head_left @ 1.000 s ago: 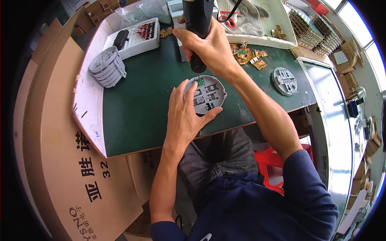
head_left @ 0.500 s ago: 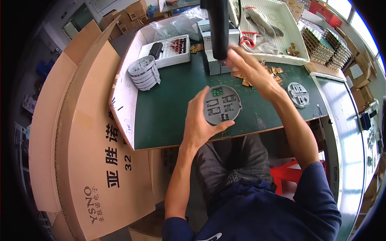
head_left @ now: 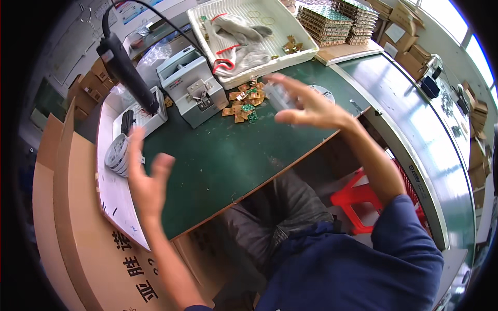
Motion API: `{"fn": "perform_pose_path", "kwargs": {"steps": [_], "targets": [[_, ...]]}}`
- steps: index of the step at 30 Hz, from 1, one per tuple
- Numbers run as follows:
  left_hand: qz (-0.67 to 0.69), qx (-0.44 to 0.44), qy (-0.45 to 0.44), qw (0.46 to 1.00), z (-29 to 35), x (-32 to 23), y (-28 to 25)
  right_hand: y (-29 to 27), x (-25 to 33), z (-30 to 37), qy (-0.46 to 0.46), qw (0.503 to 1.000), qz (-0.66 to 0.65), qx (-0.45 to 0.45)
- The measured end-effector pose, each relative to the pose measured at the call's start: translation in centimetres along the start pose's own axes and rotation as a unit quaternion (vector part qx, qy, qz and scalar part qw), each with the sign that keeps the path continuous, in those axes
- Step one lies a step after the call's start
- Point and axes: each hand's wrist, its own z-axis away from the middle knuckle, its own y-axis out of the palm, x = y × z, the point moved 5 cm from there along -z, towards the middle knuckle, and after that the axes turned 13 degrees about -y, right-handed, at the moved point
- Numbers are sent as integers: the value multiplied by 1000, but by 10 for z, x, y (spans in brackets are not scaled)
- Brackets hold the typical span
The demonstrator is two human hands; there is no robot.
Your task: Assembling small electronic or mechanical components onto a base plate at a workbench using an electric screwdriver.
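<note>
"How does the piece look?"
"The grey piece (head_left: 279, 97) is blurred, right of the metal box (head_left: 189, 85); the right hand (head_left: 317, 108) holds it between half-spread thumb and fingers."
"And the left hand (head_left: 148, 181)?"
"Spread wide, holding nothing, left of the box."
"Counts?"
"One black screwdriver (head_left: 127, 72) left of the box; one pale disc (head_left: 324, 93), partly hidden, farther right."
"Writing?"
"Dark characters on the carton (head_left: 111, 249) left of the box."

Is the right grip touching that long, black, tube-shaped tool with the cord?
Apart. The head view shows a wide gap, with the grey metal boxy machine between the right grip and the long black tool.
</note>
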Motion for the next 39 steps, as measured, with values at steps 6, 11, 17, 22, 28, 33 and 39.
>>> {"fn": "perform_pose_path", "kwargs": {"steps": [6, 11, 17, 22, 28, 33, 39], "targets": [[-235, -7, -60, 970, -104, 117, -110, -53, -76, 33, 53, 939, 311, 138], [-290, 79, -189, 935, -125, 164, -117, -50, -69, 39, 134, 928, 314, 148], [-296, 120, -233, 918, -131, 167, -103, -150, -96, 100, 148, 900, 410, -18], [-333, 166, -254, 893, -143, 169, -91, -260, -151, 236, 323, 852, 412, -11], [-317, 321, -283, 846, -142, 151, -78, -226, -127, 187, 233, 811, 531, -71], [-314, 294, -257, 865, -139, 161, -91, -30, -19, 25, -157, 938, 308, -14], [-204, 120, -208, 949, -106, 125, -109, 76, -33, -19, -239, 891, 380, 66]]}}
